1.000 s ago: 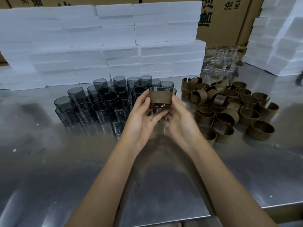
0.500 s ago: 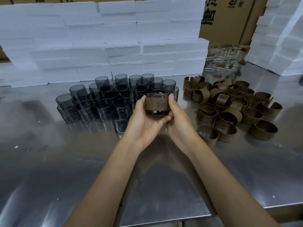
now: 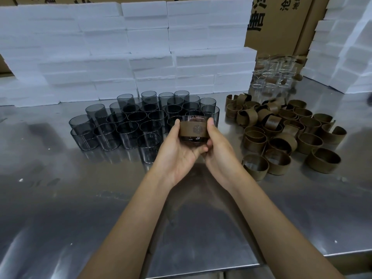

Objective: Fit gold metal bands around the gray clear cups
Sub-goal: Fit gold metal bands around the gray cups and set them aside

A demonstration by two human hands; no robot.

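A gray clear cup (image 3: pixel 193 128) wrapped in a gold metal band (image 3: pixel 193 129) is held above a steel table (image 3: pixel 60 198), cradled between the left hand (image 3: pixel 177 156) and right hand (image 3: pixel 218 153), thumbs up its sides, fingers curled beneath. Behind stand more gray cups (image 3: pixel 130 121); loose gold bands (image 3: pixel 285 133) lie heaped to the right. White foam blocks (image 3: pixel 120 51) line the back.
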